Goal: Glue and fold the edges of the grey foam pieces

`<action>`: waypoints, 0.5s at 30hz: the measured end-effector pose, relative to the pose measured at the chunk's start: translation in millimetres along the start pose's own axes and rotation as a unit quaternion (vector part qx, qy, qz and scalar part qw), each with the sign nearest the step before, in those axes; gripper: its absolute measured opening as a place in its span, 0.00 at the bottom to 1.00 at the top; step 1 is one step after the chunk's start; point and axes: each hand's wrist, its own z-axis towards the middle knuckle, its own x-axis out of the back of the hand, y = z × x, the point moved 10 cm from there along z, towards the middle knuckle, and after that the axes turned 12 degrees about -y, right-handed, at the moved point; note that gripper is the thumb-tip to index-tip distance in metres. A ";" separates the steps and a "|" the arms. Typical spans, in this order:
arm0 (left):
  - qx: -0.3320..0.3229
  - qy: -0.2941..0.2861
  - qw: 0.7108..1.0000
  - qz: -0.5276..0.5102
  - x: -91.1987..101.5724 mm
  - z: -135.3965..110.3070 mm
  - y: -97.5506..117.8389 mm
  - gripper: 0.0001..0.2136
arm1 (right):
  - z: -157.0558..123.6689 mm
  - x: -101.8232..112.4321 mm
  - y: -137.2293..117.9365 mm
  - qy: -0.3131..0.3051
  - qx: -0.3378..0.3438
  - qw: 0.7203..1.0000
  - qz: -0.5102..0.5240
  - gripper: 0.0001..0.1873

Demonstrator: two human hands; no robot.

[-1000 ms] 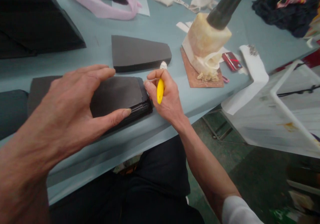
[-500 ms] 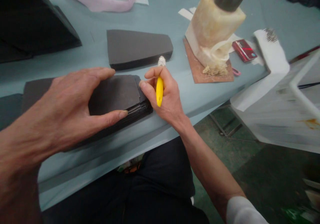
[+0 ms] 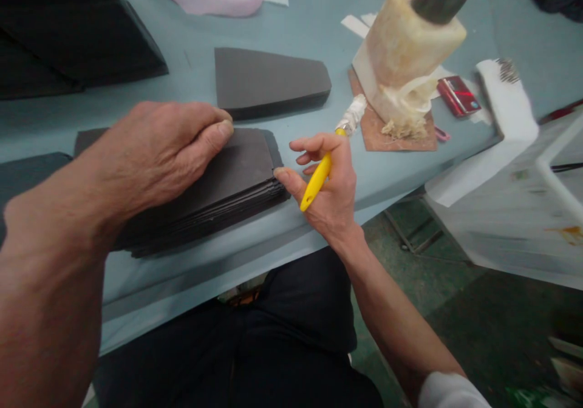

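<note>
Blue-grey counter [image 3: 310, 25], its front edge nearest: a dark layered stack [image 3: 246, 159] lies along it, a narrow bare strip separating it from a second stack [image 3: 271, 80] beyond. The left hand [image 3: 164, 147] hides part of the first stack's top (whether it grips a sheet cannot be told); farther off, a black pile [image 3: 82, 37] is cut off by the frame. Left thumb and fingers are pressed together; the right hand [image 3: 334, 180] closes loosely round a yellow-handled brush [image 3: 319, 177], thumb tip at the stack's corner, white head near a crusted container [image 3: 405, 44].
</note>
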 end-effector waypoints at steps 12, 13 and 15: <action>0.004 -0.049 0.998 0.030 -7.9 9.6 1.3 0.27 | -10.6 -16.7 7.7 -0.042 0.095 0.993 -0.059 0.38; 0.003 -0.042 0.999 0.022 -7.4 10.3 1.4 0.26 | -11.0 -17.3 8.8 -0.040 0.102 0.992 -0.067 0.39; 0.024 -0.039 0.999 0.007 -7.3 12.2 0.2 0.22 | -11.8 -18.0 9.5 -0.038 0.118 0.989 -0.078 0.40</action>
